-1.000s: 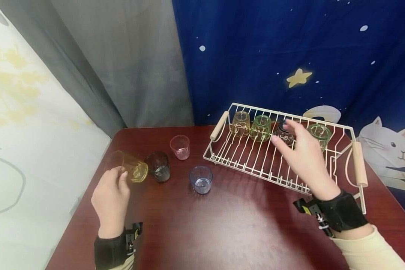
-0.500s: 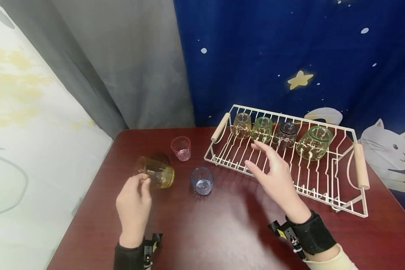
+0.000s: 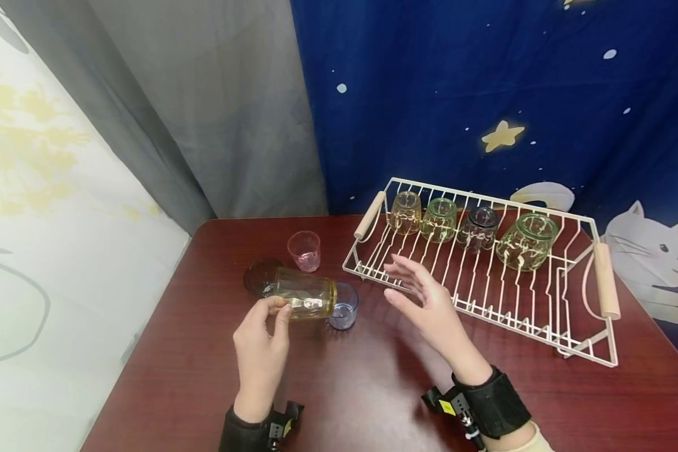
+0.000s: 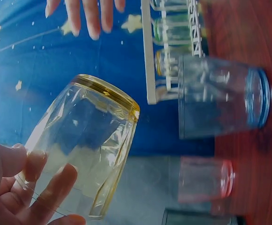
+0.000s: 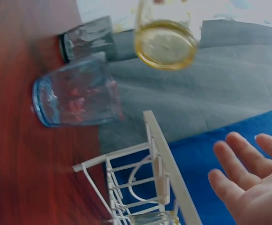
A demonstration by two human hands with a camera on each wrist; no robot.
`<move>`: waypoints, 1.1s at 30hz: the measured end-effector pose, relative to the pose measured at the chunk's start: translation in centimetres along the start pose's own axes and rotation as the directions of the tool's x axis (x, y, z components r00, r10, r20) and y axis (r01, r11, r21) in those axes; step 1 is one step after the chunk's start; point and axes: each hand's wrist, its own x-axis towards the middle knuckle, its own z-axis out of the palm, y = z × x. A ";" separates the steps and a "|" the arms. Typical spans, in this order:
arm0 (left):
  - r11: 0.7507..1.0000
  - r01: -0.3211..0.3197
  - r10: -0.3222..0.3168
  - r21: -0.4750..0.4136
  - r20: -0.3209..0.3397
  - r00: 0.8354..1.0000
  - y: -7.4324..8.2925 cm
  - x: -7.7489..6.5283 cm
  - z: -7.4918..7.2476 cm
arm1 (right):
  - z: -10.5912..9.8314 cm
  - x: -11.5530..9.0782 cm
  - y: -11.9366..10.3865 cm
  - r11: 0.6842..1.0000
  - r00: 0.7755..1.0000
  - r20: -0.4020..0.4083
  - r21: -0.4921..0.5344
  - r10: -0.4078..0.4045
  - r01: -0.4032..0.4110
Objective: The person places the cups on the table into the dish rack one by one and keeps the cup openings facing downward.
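Yellow glass (image 3: 307,296) pinched sideways by left hand (image 3: 262,351) | right hand (image 3: 427,311) held unclenched | four upturned glasses (image 3: 441,221) borne by wire rack (image 3: 606,281)

Downward head view, close wrist views, yellow glass (image 3: 306,294) in all

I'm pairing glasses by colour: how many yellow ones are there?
2: the yellow glass in the left hand, an upturned yellow glass at the left end of the rack.
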 end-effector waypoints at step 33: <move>0.948 0.046 0.014 -0.316 0.185 0.983 3.7 -2.5 2.5 | 2.5 -2.5 2.4 1.000 0.995 0.096 0.015 0.006 -0.008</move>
